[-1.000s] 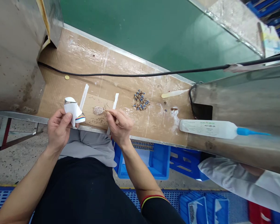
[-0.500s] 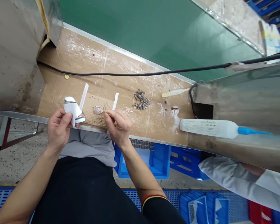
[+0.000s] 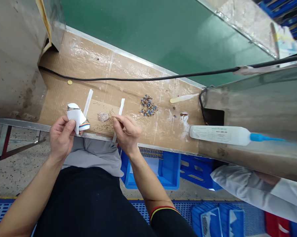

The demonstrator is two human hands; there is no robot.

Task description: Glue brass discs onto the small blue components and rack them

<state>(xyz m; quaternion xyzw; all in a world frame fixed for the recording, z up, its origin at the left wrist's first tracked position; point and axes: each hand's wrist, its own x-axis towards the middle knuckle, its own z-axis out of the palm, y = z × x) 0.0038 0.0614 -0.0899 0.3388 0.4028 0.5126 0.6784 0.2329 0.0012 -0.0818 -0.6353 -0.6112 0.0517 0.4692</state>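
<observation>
My left hand (image 3: 61, 135) is closed on a small folded white paper piece (image 3: 75, 117) with a rainbow-striped edge, held at the near edge of the cardboard-covered bench (image 3: 128, 82). My right hand (image 3: 127, 131) pinches a thin wooden stick (image 3: 115, 117) whose tip touches a small round clear blob (image 3: 103, 117) on a cardboard pad. Two white strips (image 3: 87, 102) lie at the pad's sides.
A pile of small blue-and-gold beads (image 3: 148, 107) lies right of the pad. A flat wooden stick (image 3: 184, 98), a white glue bottle with blue nozzle (image 3: 227, 135), a black cable (image 3: 128, 79), a green belt (image 3: 163, 36) and blue crates (image 3: 163, 169) surround. Another person's white sleeve (image 3: 252, 194) is at lower right.
The stick's tip has stayed at the clear blob with only slight wrist shifts. The left hand keeps holding the paper in place.
</observation>
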